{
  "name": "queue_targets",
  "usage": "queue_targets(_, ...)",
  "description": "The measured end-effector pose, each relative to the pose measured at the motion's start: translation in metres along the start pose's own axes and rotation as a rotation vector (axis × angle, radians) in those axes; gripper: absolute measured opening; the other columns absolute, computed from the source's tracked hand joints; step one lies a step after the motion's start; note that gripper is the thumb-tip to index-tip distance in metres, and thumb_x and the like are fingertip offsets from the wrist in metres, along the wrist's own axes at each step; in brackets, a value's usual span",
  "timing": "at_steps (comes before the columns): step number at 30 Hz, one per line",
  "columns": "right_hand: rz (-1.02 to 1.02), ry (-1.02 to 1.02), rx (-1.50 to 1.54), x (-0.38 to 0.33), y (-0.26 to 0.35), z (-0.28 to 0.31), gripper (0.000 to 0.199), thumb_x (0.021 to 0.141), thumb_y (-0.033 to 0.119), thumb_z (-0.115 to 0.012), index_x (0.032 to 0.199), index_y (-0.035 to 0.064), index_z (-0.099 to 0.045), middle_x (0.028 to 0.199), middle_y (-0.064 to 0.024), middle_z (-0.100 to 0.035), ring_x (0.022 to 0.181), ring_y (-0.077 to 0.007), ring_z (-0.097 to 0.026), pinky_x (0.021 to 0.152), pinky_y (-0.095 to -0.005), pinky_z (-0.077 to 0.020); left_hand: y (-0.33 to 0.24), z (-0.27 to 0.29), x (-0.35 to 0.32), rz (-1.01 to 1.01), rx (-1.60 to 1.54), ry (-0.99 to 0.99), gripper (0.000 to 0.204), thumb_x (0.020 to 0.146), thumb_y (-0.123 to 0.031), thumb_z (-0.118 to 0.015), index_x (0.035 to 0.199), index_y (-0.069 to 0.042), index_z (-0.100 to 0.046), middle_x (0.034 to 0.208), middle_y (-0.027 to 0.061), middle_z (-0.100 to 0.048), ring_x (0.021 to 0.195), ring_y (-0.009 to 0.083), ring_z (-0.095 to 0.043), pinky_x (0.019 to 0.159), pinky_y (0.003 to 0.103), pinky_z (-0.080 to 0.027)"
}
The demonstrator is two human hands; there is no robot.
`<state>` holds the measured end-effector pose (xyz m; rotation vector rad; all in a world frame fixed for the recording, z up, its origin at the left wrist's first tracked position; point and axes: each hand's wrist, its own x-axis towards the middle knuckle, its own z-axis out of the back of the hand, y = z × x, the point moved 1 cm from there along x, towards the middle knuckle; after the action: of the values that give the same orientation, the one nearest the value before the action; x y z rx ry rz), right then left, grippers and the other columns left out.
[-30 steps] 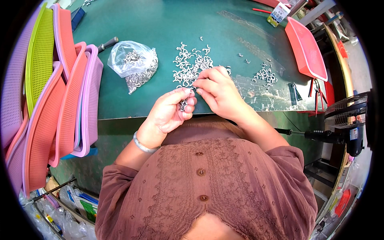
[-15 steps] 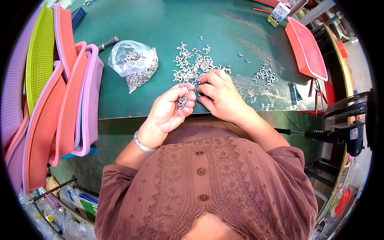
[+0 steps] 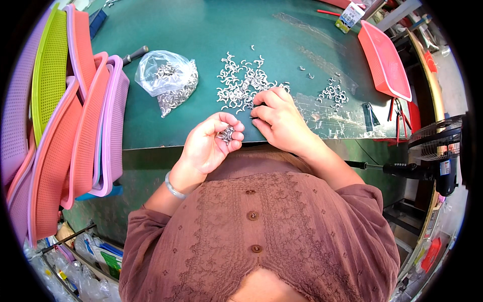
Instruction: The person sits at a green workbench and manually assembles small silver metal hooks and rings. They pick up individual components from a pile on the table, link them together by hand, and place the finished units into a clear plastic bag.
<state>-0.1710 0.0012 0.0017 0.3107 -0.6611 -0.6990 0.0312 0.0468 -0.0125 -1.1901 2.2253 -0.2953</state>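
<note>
Cupped palm up, my left hand [image 3: 209, 143] holds a small heap of curved metal pieces [image 3: 226, 134] just over the front edge of the green table [image 3: 211, 30]. My right hand [image 3: 279, 117] rests palm down on the table, fingers curled and thumb near the fingertips. Whatever its fingertips may pinch is hidden. Beyond both hands spreads a loose pile of the same silver, C-shaped pieces [image 3: 244, 83]. A smaller group of them [image 3: 334, 93] lies to the right. To the left stands a clear plastic bag [image 3: 168, 80], partly filled with such pieces.
Stacked pink, purple and green perforated baskets [image 3: 93, 126] lean along the left side. A dark-handled tool [image 3: 136, 54] lies behind the bag. At right are a pink basket [image 3: 385, 63], a small carton [image 3: 349, 18], red-handled pliers [image 3: 400, 118] and a black fan [image 3: 437, 151].
My left hand has drawn back slightly left and down, away from the right hand, and its fingers have loosened around the pieces. The right hand has barely moved.
</note>
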Motion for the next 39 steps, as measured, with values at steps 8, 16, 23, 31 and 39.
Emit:
queue_targets(8, 0.03, 0.002, 0.037, 0.001, -0.002, -0.01, 0.007, 0.076, 0.003, -0.067, 0.083, 0.0036, -0.066, 0.101, -0.0081, -0.061, 0.102, -0.03, -0.053, 0.088, -0.0409, -0.0431, 0.014, -0.002, -0.012, 0.104, 0.148, -0.022, 0.017, 0.098, -0.017, -0.053, 0.102, -0.002, -0.06, 0.089, 0.0095, -0.064, 0.074, 0.0181, -0.062, 0.063, 0.029, -0.051)
queue_targets(16, -0.012, -0.015, 0.058, 0.0, -0.005, -0.002, 0.01, 0.077, 0.004, -0.068, 0.087, 0.0039, -0.066, 0.102, -0.0086, -0.06, 0.102, -0.0309, -0.052, 0.09, -0.0411, -0.042, 0.011, -0.007, -0.012, 0.053, 0.148, -0.04, 0.019, 0.099, -0.019, -0.053, 0.105, -0.003, -0.06, 0.087, 0.0067, -0.062, 0.073, 0.0148, -0.058, 0.061, 0.026, -0.047)
queue_targets(23, 0.01, 0.052, 0.016, 0.0, 0.004, 0.002, 0.014, 0.076, 0.007, -0.071, 0.089, 0.0037, -0.068, 0.105, -0.0083, -0.059, 0.104, -0.0298, -0.052, 0.091, -0.0415, -0.0408, -0.052, -0.022, -0.018, -0.292, 0.105, 0.007, 0.019, 0.099, -0.021, -0.052, 0.104, -0.003, -0.058, 0.088, 0.0059, -0.058, 0.074, 0.0128, -0.054, 0.06, 0.024, -0.045)
queue_targets(31, 0.013, 0.001, -0.014, -0.004, 0.0, 0.001, 0.011, 0.077, 0.003, -0.068, 0.089, 0.0034, -0.069, 0.105, -0.009, -0.06, 0.102, -0.0299, -0.052, 0.089, -0.041, -0.042, -0.137, -0.01, 0.014, -1.044, 0.807, -0.361, 0.016, 0.096, -0.014, -0.059, 0.096, 0.001, -0.063, 0.089, 0.0064, -0.064, 0.08, 0.0153, -0.06, 0.072, 0.026, -0.049)
queue_targets(39, -0.045, -0.056, -0.061, -0.012, -0.009, 0.019, 0.014, 0.078, -0.003, -0.065, 0.091, 0.0024, -0.066, 0.104, -0.0097, -0.061, 0.1, -0.032, -0.054, 0.087, -0.0398, -0.0452, -0.127, -0.006, 0.016, -1.034, 1.581, -0.58, 0.018, 0.091, -0.016, -0.062, 0.1, -0.002, -0.069, 0.1, 0.0099, -0.069, 0.092, 0.0211, -0.066, 0.082, 0.031, -0.05)
